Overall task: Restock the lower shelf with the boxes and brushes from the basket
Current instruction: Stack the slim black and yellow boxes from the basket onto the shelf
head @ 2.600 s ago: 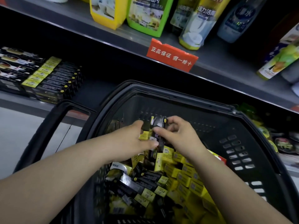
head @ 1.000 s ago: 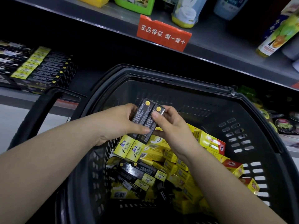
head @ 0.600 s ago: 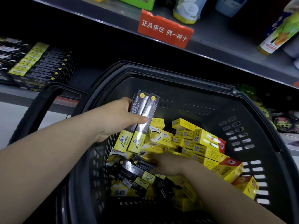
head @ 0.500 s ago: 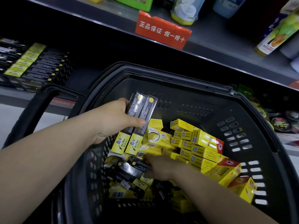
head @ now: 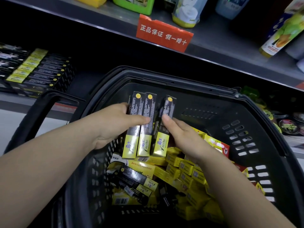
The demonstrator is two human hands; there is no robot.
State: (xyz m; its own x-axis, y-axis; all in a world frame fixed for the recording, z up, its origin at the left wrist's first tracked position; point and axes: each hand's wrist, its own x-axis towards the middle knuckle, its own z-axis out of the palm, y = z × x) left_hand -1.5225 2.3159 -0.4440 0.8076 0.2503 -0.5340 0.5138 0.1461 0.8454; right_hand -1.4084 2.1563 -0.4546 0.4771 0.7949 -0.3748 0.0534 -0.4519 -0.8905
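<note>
A black plastic basket [head: 256,116] stands before the shelves, half full of yellow boxes [head: 185,168] and long black-and-yellow boxes [head: 136,180]. My left hand [head: 115,122] grips two long black-and-yellow boxes [head: 139,127] side by side above the basket, thumb across their fronts. My right hand [head: 179,134] holds a third long box [head: 162,129] upright, right against those two. The lower shelf [head: 9,97] at the left carries a neat row of the same long boxes [head: 39,71].
An upper shelf [head: 230,51] with bottles and a red label [head: 164,35] overhangs the basket. The basket handle [head: 34,116] loops out to the left. Dark packets [head: 287,125] lie on the lower shelf at the right.
My right hand went down among the boxes in the basket, then came up with a third long box and brought it beside the two in my left hand.
</note>
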